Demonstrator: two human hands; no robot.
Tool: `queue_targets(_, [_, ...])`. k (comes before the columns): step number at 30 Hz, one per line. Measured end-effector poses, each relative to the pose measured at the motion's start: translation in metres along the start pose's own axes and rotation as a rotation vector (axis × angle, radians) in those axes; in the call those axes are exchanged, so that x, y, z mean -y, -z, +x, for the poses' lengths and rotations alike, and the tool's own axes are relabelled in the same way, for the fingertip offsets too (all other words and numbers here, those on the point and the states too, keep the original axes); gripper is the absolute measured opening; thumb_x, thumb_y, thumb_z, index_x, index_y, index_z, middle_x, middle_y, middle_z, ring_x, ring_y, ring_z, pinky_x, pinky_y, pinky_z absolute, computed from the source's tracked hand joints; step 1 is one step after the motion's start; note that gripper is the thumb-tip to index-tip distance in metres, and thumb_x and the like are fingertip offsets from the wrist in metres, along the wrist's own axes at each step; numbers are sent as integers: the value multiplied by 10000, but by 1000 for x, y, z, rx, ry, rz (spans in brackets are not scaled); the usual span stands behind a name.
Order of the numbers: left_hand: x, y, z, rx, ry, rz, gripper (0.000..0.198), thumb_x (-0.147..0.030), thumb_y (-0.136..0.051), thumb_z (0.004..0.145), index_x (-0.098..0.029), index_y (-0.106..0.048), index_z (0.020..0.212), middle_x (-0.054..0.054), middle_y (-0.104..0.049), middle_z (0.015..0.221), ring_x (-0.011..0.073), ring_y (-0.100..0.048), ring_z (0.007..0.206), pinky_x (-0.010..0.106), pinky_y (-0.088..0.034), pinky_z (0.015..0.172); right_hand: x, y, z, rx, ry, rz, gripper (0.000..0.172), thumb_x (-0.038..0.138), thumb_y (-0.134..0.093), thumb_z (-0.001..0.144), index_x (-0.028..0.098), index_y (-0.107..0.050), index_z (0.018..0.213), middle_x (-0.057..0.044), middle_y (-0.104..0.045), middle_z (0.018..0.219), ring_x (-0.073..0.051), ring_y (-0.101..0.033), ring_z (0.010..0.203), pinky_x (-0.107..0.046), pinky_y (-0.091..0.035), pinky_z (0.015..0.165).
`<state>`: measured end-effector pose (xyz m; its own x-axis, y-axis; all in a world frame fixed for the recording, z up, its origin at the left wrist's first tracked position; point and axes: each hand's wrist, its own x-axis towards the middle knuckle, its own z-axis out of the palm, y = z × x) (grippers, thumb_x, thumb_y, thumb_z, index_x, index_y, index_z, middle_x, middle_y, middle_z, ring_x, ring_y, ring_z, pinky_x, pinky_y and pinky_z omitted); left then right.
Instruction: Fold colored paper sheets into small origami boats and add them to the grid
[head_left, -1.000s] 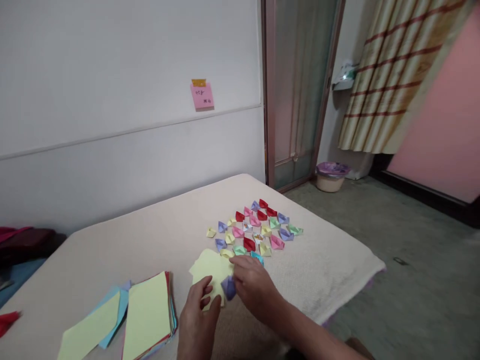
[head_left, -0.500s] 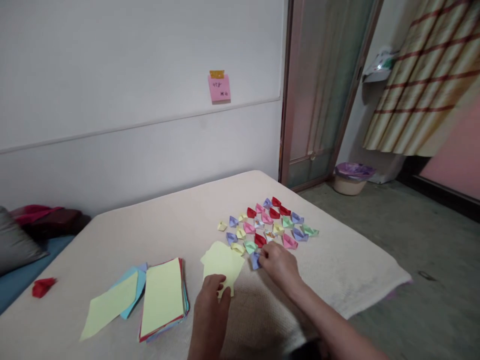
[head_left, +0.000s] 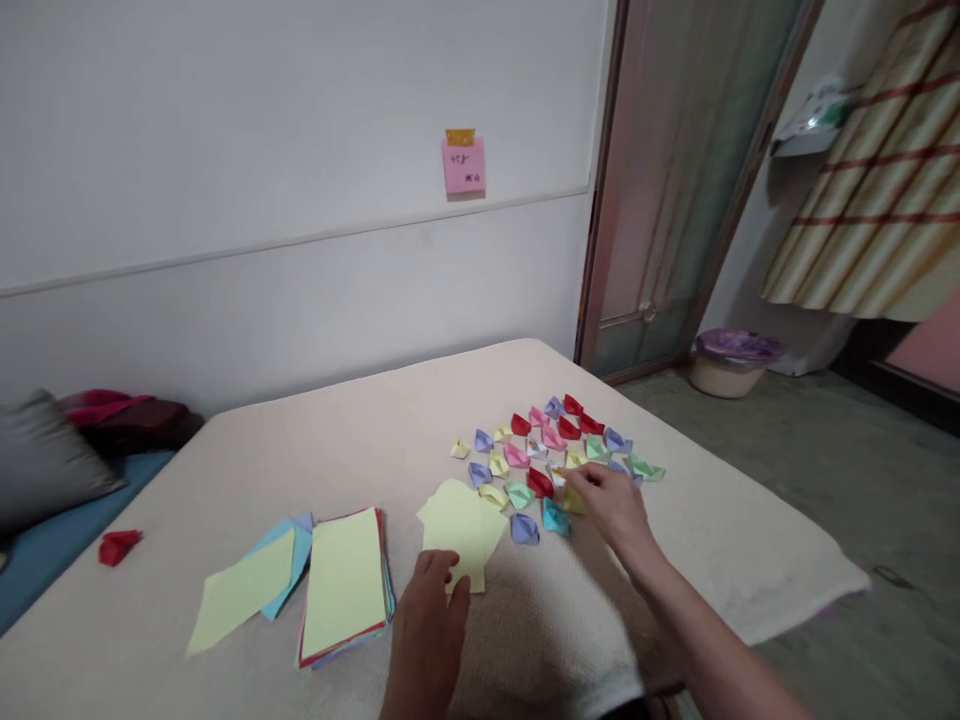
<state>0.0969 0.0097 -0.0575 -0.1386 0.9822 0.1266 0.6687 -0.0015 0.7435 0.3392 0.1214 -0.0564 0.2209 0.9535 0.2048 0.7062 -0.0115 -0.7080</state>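
Many small folded paper boats (head_left: 540,483) in several colours lie in loose rows on the light-covered bed. My right hand (head_left: 611,505) is over the near right rows, thumb and forefinger together; what they hold, if anything, I cannot make out. Just under those fingers is a yellow paper boat (head_left: 574,500), partly covered. Beside it are a turquoise boat (head_left: 556,517) and a lavender boat (head_left: 525,529). My left hand (head_left: 433,610) is open, thumb apart from the fingers, at the near edge of overlapping pale yellow paper sheets (head_left: 459,525).
A stack of coloured paper (head_left: 345,580) and loose sheets (head_left: 244,590) lie to the left. Farther left are a crumpled red paper piece (head_left: 118,547) and a grey pillow (head_left: 45,460). A pink note (head_left: 464,168) is taped to the wall. A lined basin (head_left: 731,365) stands on the floor.
My right hand has moved right from beside the lavender boat, uncovering the turquoise one. My left hand stays by the yellow sheets. The whole view has shifted slightly.
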Motion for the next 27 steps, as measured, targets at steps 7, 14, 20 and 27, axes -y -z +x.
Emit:
queue_targets(7, [-11,-39,-9,177,-76,95,259,-174,-456,774,-199,-643,951,92,-643,960,228,-636,853,331,-458,778,-5,17,3,-76,51,199,301,371,-466,776,179,-598,585,-14,-603,575,-169,-539,573,-252,-370,548])
queue_targets(14, [-25,-76,-10,135,-28,163,244,-219,-432,828,-163,-616,978,102,-648,950,214,-634,818,318,-456,743,2,31,3,-49,52,284,261,294,-450,778,180,-595,593,-12,-627,609,-169,-573,607,-239,-398,569])
queue_targets(20, [-47,-94,11,24,32,306,338,-343,-371,883,-168,-607,1049,93,-625,921,234,-620,800,328,-422,696,1,37,0,52,77,186,266,240,-420,808,181,-609,629,-9,-641,660,-146,-584,645,-214,-389,584])
queue_targets(27, [-44,-86,12,105,31,289,305,-247,-385,844,-143,-624,1002,99,-623,953,218,-612,839,297,-420,759,13,4,-20,214,185,-81,190,150,-514,755,166,-667,644,-79,-675,739,-196,-605,717,-255,-359,605])
